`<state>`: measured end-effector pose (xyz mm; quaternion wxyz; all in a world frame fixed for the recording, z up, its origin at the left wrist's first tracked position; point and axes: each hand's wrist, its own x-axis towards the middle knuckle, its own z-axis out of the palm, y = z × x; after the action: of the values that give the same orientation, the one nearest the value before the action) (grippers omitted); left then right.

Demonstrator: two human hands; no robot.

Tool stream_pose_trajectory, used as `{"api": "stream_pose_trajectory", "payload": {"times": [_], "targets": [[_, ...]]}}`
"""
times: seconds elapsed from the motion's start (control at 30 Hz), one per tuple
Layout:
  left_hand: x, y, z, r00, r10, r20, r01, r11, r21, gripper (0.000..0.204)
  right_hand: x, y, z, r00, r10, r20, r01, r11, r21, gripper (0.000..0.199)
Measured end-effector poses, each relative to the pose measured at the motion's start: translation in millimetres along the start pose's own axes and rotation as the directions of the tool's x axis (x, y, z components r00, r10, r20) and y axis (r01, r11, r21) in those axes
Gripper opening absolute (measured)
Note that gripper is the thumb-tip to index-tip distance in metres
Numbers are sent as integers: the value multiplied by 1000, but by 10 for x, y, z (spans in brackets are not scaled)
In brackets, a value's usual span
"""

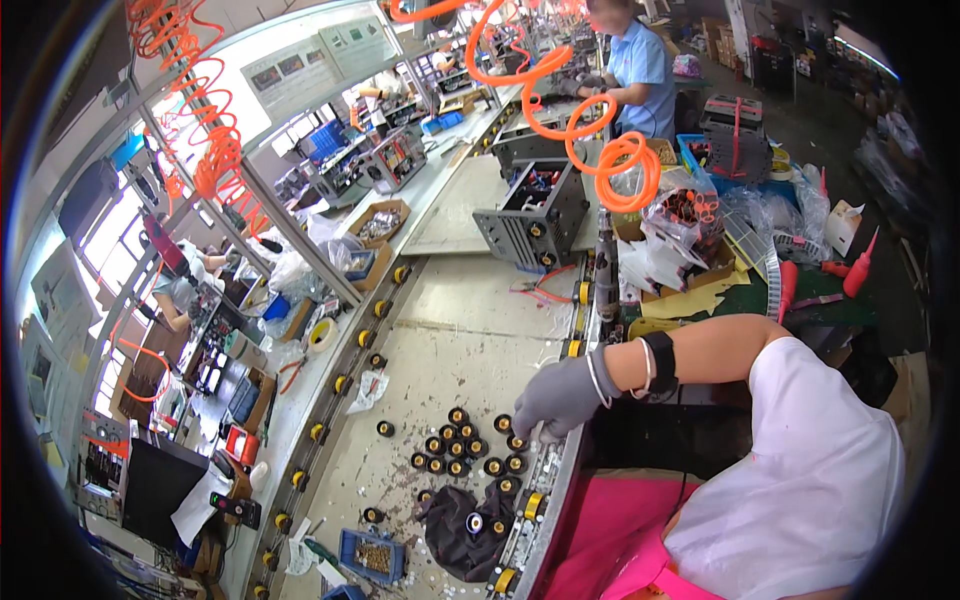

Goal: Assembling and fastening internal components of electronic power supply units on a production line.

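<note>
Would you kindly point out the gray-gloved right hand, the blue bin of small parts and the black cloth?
Gray-gloved right hand [560,394]: head view, on the middle of the hand.
Blue bin of small parts [347,551]: head view, on its left wall.
Black cloth [449,545]: head view, on bare fabric.

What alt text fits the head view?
A gray-gloved right hand is beside small round black parts with brass-colored centers, clustered on a worktop. Nearby lie a dark crumpled cloth and a blue bin of small pieces; farther back are a boxy gray unit and a blue-shirted co-worker.
</note>
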<state>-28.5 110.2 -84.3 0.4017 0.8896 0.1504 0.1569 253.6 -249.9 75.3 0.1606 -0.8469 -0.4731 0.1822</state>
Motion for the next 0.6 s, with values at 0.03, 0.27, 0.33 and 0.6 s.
{"api": "stream_pose_trajectory", "payload": {"times": [0.03,0.27,0.33,0.6], "targets": [[9,122,-29,1000,6,2,-6,1000,-10,44,38,66,-73,1000,8,-2,-8,1000,-8,30],[148,243,21,999,8,35,-7,999,-33,48,247,682,-643,973,223,-65,-231,960,-157,35],[206,398,101,997,39,60,-28,985,-172,47,252,839,-734,947,303,-106,-319,926,-203,34],[210,315,571,980,-138,141,184,899,-398,41,209,1276,-838,874,485,-42,-477,836,-273,34]]}}
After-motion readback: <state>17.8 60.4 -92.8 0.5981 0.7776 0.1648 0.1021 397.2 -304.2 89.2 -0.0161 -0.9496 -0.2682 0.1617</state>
